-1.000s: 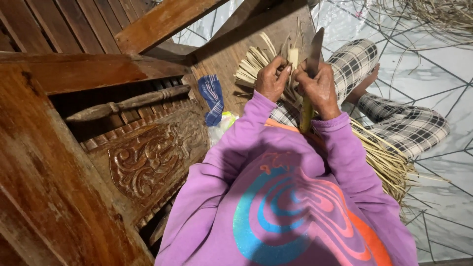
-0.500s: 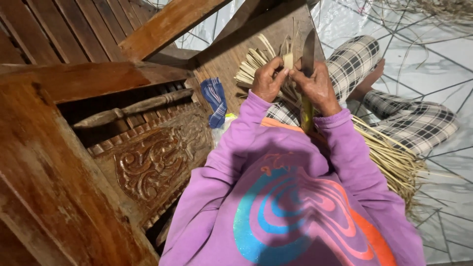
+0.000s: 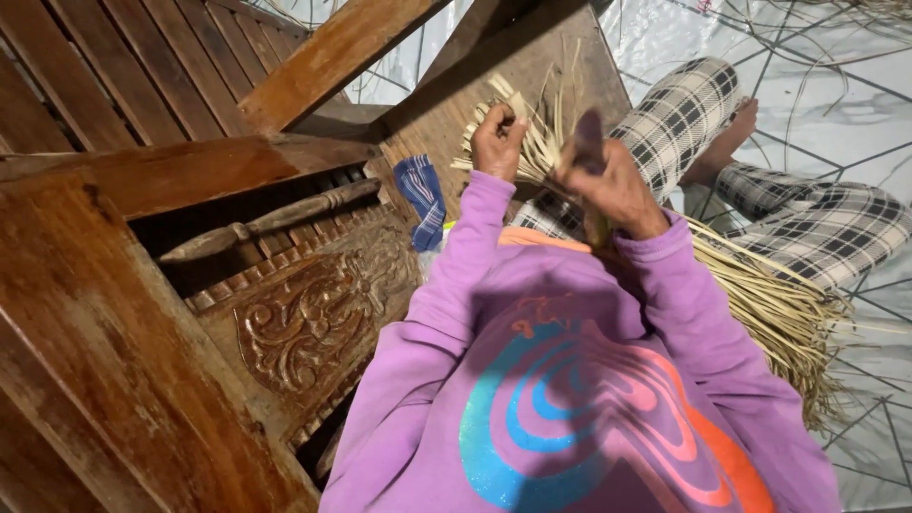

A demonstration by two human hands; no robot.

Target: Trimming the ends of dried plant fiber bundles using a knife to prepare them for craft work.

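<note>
Beside carved wood, left hand (image 3: 496, 139) gripping stiff straw strips (image 3: 532, 142)

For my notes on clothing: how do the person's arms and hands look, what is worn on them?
Both arms wear long purple sleeves of a sweatshirt, ending in ribbed cuffs at the wrists. The left hand and right hand are bare: no gloves; no rings or watch are visible.
</note>
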